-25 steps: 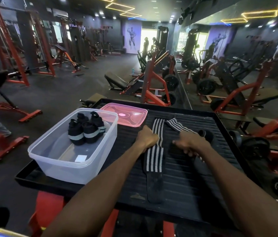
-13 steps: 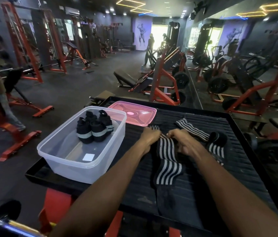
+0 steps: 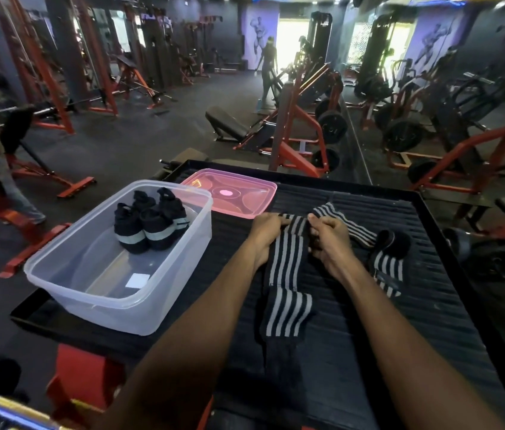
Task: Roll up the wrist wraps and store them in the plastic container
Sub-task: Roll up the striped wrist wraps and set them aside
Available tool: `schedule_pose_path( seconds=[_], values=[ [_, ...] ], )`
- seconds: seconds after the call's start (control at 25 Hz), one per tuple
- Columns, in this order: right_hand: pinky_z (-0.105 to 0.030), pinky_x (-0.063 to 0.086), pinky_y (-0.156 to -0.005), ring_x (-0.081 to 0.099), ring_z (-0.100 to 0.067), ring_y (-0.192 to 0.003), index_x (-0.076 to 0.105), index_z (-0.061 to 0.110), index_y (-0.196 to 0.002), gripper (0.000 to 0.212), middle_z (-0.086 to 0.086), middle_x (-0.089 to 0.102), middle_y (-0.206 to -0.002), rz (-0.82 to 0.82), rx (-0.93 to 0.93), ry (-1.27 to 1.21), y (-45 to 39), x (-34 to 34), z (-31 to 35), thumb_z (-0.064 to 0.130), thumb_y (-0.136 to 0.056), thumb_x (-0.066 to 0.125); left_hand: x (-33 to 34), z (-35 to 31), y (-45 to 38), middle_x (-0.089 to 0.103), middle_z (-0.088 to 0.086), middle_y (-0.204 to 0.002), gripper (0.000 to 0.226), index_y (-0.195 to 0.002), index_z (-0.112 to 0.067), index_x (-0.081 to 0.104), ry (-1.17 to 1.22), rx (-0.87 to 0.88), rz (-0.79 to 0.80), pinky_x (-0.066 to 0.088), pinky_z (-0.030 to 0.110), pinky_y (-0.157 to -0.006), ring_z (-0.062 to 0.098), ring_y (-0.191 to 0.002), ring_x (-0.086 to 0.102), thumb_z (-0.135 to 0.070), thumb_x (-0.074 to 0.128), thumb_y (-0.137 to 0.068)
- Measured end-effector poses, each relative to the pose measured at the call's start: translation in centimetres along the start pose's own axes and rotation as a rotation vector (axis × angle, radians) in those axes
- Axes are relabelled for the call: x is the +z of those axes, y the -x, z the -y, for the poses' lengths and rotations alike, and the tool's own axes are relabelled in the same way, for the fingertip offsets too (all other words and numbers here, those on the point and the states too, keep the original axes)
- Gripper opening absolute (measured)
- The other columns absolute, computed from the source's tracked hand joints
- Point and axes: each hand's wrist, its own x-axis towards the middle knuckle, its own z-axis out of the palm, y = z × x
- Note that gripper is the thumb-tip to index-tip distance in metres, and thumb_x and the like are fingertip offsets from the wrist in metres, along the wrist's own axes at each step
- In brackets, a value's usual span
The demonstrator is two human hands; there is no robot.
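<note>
A black and grey striped wrist wrap (image 3: pixel 287 274) lies lengthwise on the black ribbed platform (image 3: pixel 425 305). My left hand (image 3: pixel 266 229) and my right hand (image 3: pixel 327 235) both grip its far end, fingers curled over the fabric. A second striped wrap (image 3: pixel 383 259) lies loose to the right, partly curled. The clear plastic container (image 3: pixel 68 277) stands at the left and holds three rolled black wraps (image 3: pixel 149 225).
The pink lid (image 3: pixel 229 193) lies behind the container, close to my left hand. Red and black gym machines surround the platform. A person walks in the aisle far ahead, and another person is at the left edge.
My right hand left the second wrap and came left to join my left hand at the far end of the middle wrap. The wrap's near part now lies bunched.
</note>
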Motion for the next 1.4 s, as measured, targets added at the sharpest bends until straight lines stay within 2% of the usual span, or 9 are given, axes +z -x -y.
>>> schedule_pose_path(
  seconds=[0.16,0.36,0.56,0.68,0.76,0.84,0.96,1.2,1.4],
  values=[
    [-0.041,0.06,-0.08,0.072,-0.023,-0.093,0.057,0.013,-0.126,0.044,-0.008,0.071,-0.106,-0.078,-0.045,0.074,-0.7,-0.3,-0.4,0.021,-0.087,0.075,0.7,0.6,0.0,0.077,0.016,-0.096,0.025,-0.106,-0.001,0.073,-0.134,-0.028,0.039,0.06,0.035,-0.075,0.028,-0.084,0.074,-0.005,0.059,-0.084],
    [-0.024,0.057,-0.077,0.068,-0.016,-0.085,0.061,0.01,-0.116,0.035,-0.006,0.072,-0.095,-0.028,-0.109,0.098,-0.5,-0.3,-0.1,-0.007,-0.085,0.068,0.8,0.1,-0.4,0.077,0.015,-0.095,0.031,-0.104,-0.002,0.074,-0.191,-0.018,-0.031,0.06,0.038,-0.083,0.028,-0.09,0.075,-0.028,0.072,-0.087],
    [-0.024,0.052,-0.066,0.063,-0.012,-0.077,0.071,0.013,-0.096,0.014,-0.001,0.07,-0.09,0.007,-0.176,0.229,-0.3,-0.6,0.4,0.004,-0.086,0.072,-0.7,-0.1,-0.6,0.075,0.006,-0.104,0.022,-0.108,-0.012,0.074,-0.382,0.114,0.011,0.057,0.03,-0.089,0.018,-0.097,0.071,-0.024,0.072,-0.091],
    [-0.03,0.052,-0.091,0.061,-0.013,-0.104,0.075,0.027,-0.085,0.005,0.005,0.07,-0.099,-0.106,-0.337,0.422,-0.3,-0.8,0.6,0.023,-0.087,0.072,-1.2,-0.2,-0.6,0.077,0.003,-0.102,0.017,-0.105,-0.015,0.075,-0.348,0.138,0.044,0.056,0.03,-0.092,0.017,-0.097,0.071,-0.014,0.073,-0.089],
    [-0.025,0.043,-0.101,0.051,-0.009,-0.118,0.076,0.028,-0.09,0.006,0.006,0.063,-0.113,-0.127,-0.442,0.58,0.0,-1.2,1.0,0.029,-0.089,0.071,-1.1,-0.2,-0.5,0.077,0.003,-0.1,0.018,-0.106,-0.016,0.075,-0.31,0.134,0.066,0.057,0.028,-0.087,0.014,-0.093,0.072,-0.01,0.072,-0.088],
    [-0.019,0.038,-0.089,0.053,-0.005,-0.105,0.078,0.017,-0.101,0.015,0.006,0.066,-0.107,-0.074,-0.462,0.692,0.5,-1.7,1.7,0.025,-0.094,0.067,-0.8,-0.2,-0.3,0.077,0.003,-0.098,0.018,-0.105,-0.016,0.075,-0.297,0.142,0.086,0.057,0.024,-0.081,0.013,-0.09,0.072,-0.008,0.071,-0.089],
    [-0.022,0.039,-0.078,0.059,-0.008,-0.089,0.078,0.015,-0.1,0.014,0.011,0.067,-0.087,-0.021,-0.414,0.757,1.0,-2.2,2.2,0.022,-0.095,0.067,-0.6,-0.2,-0.1,0.077,0.005,-0.1,0.015,-0.104,-0.014,0.075,-0.283,0.129,0.114,0.057,0.026,-0.084,0.015,-0.094,0.072,-0.011,0.067,-0.093],
    [-0.025,0.044,-0.085,0.067,-0.017,-0.101,0.079,0.017,-0.1,0.013,-0.001,0.076,-0.103,-0.005,-0.434,0.822,1.7,-2.5,3.3,0.021,-0.094,0.068,-0.3,0.0,0.1,0.076,-0.004,-0.099,0.019,-0.093,-0.025,0.076,-0.407,0.355,0.142,0.053,0.018,-0.085,0.005,-0.092,0.069,-0.007,0.073,-0.087],
    [-0.048,0.036,-0.099,0.043,-0.028,-0.121,0.072,0.035,-0.115,0.021,0.003,0.053,-0.125,-0.068,-0.487,1.334,3.1,-2.3,3.8,0.032,-0.096,0.062,-0.8,-0.4,0.0,0.077,-0.002,-0.097,0.01,-0.094,-0.015,0.078,-0.463,0.307,0.096,0.054,0.022,-0.088,0.01,-0.095,0.07,-0.01,0.073,-0.087]
  ],
)
